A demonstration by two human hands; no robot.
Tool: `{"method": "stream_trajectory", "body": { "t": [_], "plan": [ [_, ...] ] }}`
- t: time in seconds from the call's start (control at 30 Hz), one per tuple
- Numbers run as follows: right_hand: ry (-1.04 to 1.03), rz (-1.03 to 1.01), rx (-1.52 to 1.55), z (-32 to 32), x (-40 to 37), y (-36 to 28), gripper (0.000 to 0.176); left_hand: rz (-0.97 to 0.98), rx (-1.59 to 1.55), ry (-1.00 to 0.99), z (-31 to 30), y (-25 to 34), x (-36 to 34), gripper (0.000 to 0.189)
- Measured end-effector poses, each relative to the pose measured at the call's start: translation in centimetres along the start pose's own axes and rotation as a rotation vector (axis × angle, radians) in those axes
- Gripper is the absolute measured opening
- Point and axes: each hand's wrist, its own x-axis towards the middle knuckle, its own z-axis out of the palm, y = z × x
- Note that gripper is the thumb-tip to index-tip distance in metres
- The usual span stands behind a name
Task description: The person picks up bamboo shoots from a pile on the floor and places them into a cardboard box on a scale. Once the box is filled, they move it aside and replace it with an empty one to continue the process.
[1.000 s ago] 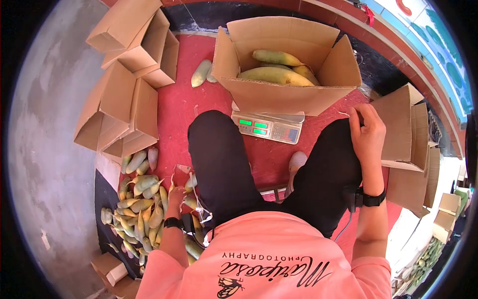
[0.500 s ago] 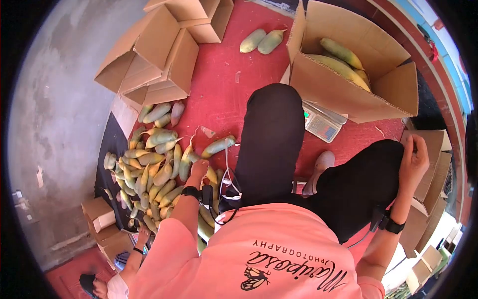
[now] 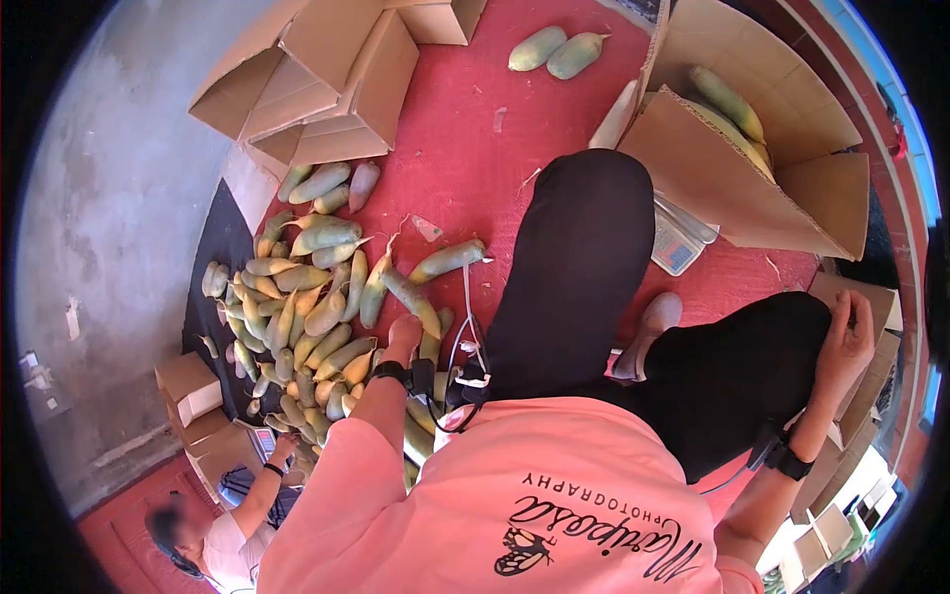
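Note:
My left hand is at the right side of a big pile of green radishes, its fingers closed at the lower end of one green radish. That radish lies at a slant, its yellowish end toward my leg. Just beyond it rests another radish on the red floor. My right hand hangs by my right knee, fingers loosely curled and apart, with nothing in them. A cardboard box with large radishes inside stands ahead on the right, beside a small digital scale.
Open cardboard boxes stand at the far left. Two radishes lie together on the red floor. More cardboard is by my right arm. Another person sits at lower left, an arm reaching to the pile's edge.
A radish now shows at my left hand, angled up from the pile. My view has shifted, so the boxes and scale appear farther right. The other person's head and arm show more.

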Motion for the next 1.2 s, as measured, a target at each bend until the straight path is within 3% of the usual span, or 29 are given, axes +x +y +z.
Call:
{"method": "stream_trajectory", "body": {
  "t": [0.07, 0.13, 0.17, 0.23, 0.27, 0.33, 0.57, 0.67, 0.77, 0.97, 1.07, 1.2],
  "plan": [
    [-0.018, 0.007, -0.018, 0.0, 0.1, 0.0, 0.01, 0.061, 0.038, 0.042, 1.2, 0.2, 0.0, 0.025],
    [-0.03, 0.005, -0.008, 0.1, 0.1, -0.1, 0.01, -0.571, -0.951, 0.043, 1.9, 1.4, 0.1, 0.028],
    [-0.034, 0.003, -0.011, 0.1, 0.2, 0.0, 0.01, -0.572, -0.953, 0.039, 2.0, 1.4, 0.1, 0.028],
    [-0.038, -0.01, -0.023, 0.1, 0.2, 0.0, 0.011, -0.349, -0.637, 0.063, 2.5, 1.2, 0.7, 0.041],
    [-0.041, -0.011, -0.025, 0.1, 0.2, 0.0, 0.011, -0.348, -0.64, 0.06, 2.9, 1.4, 1.1, 0.041],
    [-0.049, 0.002, -0.05, 0.0, 0.2, -0.1, 0.011, -0.546, -0.732, 0.129, 2.4, 2.3, 1.2, 0.047],
    [-0.048, 0.01, -0.061, 0.0, 0.2, -0.6, 0.012, -0.486, -0.821, 0.1, 3.9, 0.9, 2.6, 0.056],
    [-0.038, -0.035, -0.107, 0.1, 0.2, 0.1, 0.012, -0.415, -0.92, 0.16, 4.6, 0.7, 3.0, 0.053],
    [-0.034, -0.014, -0.059, 0.1, 0.2, 0.9, 0.013, -0.425, -1.011, 0.202, -0.9, 2.6, 0.7, 0.046],
    [-0.067, -0.005, -0.115, -0.1, 0.2, 1.0, 0.015, -0.686, -0.651, 0.15, -0.6, 0.6, 1.5, 0.03],
    [-0.064, -0.006, -0.112, -0.1, 0.1, 1.0, 0.014, -0.672, -0.864, 0.236, 2.0, -1.7, 1.8, 0.026],
    [-0.088, -0.01, -0.125, -0.2, 0.2, 1.6, 0.014, -0.649, -1.225, 0.261, 0.2, -1.4, 1.1, 0.017]
  ]
}}
